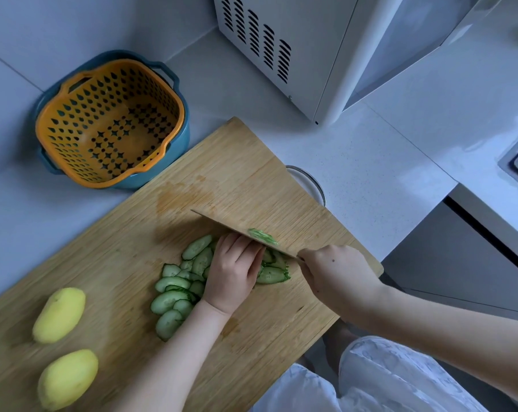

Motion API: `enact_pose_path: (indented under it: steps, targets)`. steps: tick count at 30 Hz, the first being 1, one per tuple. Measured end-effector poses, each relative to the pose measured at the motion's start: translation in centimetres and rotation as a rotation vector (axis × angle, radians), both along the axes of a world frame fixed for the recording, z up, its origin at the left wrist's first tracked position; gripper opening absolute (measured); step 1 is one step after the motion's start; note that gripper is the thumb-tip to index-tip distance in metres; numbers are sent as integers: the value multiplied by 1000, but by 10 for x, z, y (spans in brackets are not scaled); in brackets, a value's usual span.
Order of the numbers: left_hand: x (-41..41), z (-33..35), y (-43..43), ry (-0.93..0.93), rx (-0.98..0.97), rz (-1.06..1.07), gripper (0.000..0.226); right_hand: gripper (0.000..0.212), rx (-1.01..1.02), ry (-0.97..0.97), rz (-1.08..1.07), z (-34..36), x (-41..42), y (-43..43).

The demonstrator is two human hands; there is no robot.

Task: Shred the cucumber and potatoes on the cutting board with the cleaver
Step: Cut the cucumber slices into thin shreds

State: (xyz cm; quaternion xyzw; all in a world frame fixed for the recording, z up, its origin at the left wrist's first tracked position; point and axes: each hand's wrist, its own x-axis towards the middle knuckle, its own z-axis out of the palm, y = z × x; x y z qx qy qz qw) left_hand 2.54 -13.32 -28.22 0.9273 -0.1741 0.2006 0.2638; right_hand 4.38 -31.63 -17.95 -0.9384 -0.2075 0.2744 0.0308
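On the wooden cutting board [126, 263], several cucumber slices [174, 295] lie fanned in an overlapping row. My left hand [232, 276] presses flat on the right end of that row, fingertips against the cleaver [236, 226]. The blade mirrors the board's grain and carries a few green shreds [263, 235] on its face. My right hand [333, 276] grips the cleaver's handle, which is hidden inside the fist. Two peeled yellow potatoes lie at the board's left end, one [59, 315] above the other [68, 379].
An orange colander [109, 123] nested in a blue basin [174, 144] stands behind the board. A white appliance [305, 55] rises at the back. A glass bowl rim [306, 181] peeks from behind the board's right edge. The counter drops off at right.
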Motion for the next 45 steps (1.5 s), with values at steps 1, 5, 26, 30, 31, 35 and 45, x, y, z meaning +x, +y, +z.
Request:
enact_pose_path:
  steps: [1,5,26,30,31,35,45]
  targets:
    - [-1,0,0,1,-9,6,18,15,7,5,1,-2,1,1]
    - [-1,0,0,-8,15,3,15,16,19,4,-7,-3,0,-5]
    - [0,1,-2,-28,11,10,19,24,62,34,-22,6,-2,-10]
    - [-2,2,-2,-32,-13,35,16,17,51,51,-38,-3,-5,-7]
    - [-2,2,-2,-33,-12,43,16,17,58,47,-35,-6,-3,-5]
    - [-4,9,-3,6,22,66,16,17,85,46,-52,-10,-3,-9]
    - [-12,4,3,91,175,56,8,30,139,29,-82,-1,-6,-11]
